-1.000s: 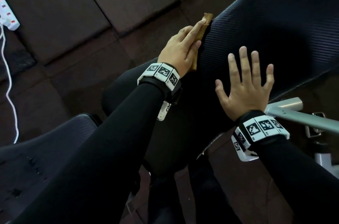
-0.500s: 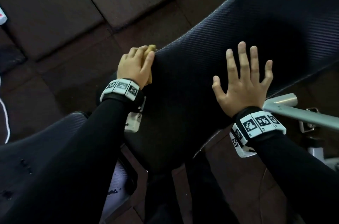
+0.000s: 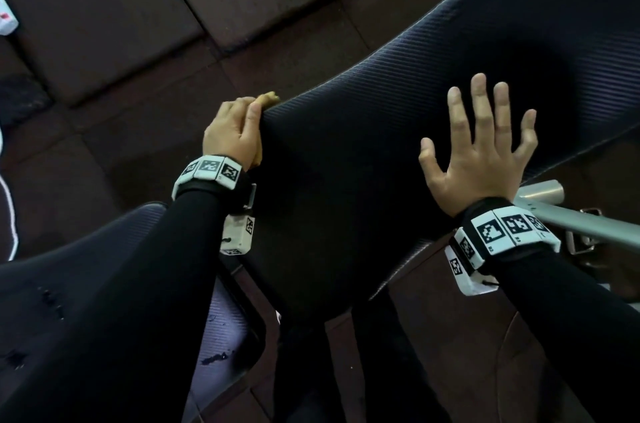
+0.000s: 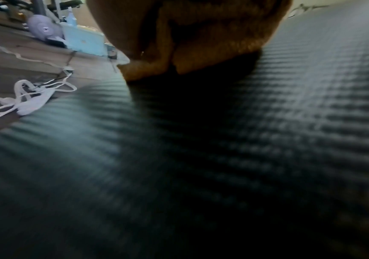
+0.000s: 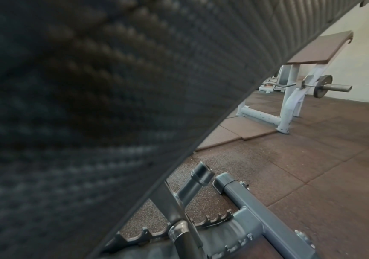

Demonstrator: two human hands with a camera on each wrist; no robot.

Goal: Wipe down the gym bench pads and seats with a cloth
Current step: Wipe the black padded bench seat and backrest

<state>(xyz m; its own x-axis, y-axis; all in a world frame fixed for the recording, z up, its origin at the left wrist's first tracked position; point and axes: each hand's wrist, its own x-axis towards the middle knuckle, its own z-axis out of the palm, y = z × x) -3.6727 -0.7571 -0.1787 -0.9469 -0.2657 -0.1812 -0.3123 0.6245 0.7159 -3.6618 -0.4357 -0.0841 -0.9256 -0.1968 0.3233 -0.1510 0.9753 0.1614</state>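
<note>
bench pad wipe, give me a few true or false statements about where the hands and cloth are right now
1. The left hand presses the yellow cloth against the side edge of the back pad. True.
2. The right hand holds a second cloth. False: it lies flat on the pad with fingers spread and holds nothing.
3. Both hands touch the same ribbed black pad. True.
4. The cloth lies on the floor tiles. False: it is under the left hand at the pad's edge.
5. A barbell with a plate rests on another bench in the right wrist view. True.
</note>
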